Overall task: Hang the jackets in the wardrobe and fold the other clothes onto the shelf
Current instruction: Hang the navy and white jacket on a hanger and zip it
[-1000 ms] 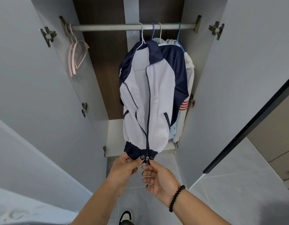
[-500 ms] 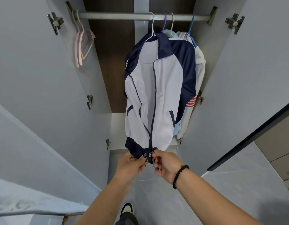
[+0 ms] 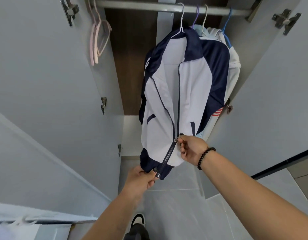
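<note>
Jacket: white and navy, on a white hanger from the wardrobe rail, zip part closed.
Left hand: pinches the navy hem beside the zip's foot.
Right hand: pinches the zip slider, higher up.
Neighbours: pale garments hang behind.

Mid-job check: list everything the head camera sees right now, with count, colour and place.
jacket: one, white and navy, on a white hanger at the rail's middle, zip closed only near the hem
other garments: at least two, pale, hanging behind it, right
rail: one, grey metal, across the top
empty hangers: at least two, pink, rail's left end
wardrobe doors: two, grey, open
shoe: one, black and white, floor below
left hand: pinches the navy hem beside the zip
right hand: beaded bracelet on the wrist, grip on the zip pull
</note>
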Available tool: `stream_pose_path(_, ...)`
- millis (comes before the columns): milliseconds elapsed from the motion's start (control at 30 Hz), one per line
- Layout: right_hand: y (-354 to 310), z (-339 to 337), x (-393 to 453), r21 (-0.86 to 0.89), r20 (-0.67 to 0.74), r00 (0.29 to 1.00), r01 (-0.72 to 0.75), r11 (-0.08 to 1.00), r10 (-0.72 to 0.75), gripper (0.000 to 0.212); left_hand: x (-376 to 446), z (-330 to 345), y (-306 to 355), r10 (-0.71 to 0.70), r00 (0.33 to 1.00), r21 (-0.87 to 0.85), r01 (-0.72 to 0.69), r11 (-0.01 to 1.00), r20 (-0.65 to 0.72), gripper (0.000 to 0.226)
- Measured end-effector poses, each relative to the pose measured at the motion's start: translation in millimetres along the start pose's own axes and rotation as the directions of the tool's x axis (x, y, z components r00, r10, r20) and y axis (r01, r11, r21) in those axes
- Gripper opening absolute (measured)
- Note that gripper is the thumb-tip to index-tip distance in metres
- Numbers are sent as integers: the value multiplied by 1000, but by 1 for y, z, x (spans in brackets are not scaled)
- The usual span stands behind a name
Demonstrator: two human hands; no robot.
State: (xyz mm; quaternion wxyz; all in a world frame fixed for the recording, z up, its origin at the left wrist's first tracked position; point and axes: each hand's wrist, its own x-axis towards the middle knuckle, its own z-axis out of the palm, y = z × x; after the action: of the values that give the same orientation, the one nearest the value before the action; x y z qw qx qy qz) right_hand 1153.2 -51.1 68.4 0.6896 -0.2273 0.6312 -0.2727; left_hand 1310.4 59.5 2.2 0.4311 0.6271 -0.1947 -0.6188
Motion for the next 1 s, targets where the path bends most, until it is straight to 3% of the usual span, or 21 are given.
stream_pose_path(300,-54,21,43,-93,-21,995,96,991,-99,36,31,-26,21,-34,999,9,34,999,-29,9)
stream_pose_path(400,-60,34,53,-188,21,993,121,975,-119,32,43,-32,30,-31,998,96,36,995,-50,16)
stream_pose_path(467,-66,39,55,-251,76,990,138,958,-122,30,51,-34,36,52,996,182,-37,982,-75,20)
stream_pose_path(567,-81,41,54,-353,132,982,174,919,-135,30,63,-33,47,244,960,443,-160,882,-140,20)
stream_pose_path(633,-89,43,54,-421,152,977,200,885,-149,28,78,-29,57,365,926,603,-236,762,-99,46)
stream_pose_path(667,-91,43,55,-436,160,976,206,876,-149,28,84,-24,64,413,909,650,-282,706,-55,48)
stream_pose_path(867,-105,39,63,-434,256,965,168,885,-58,28,107,23,103,618,777,721,-496,483,120,42)
stream_pose_path(1000,-122,30,76,-465,299,954,137,875,10,27,122,55,120,672,728,717,-541,439,138,14)
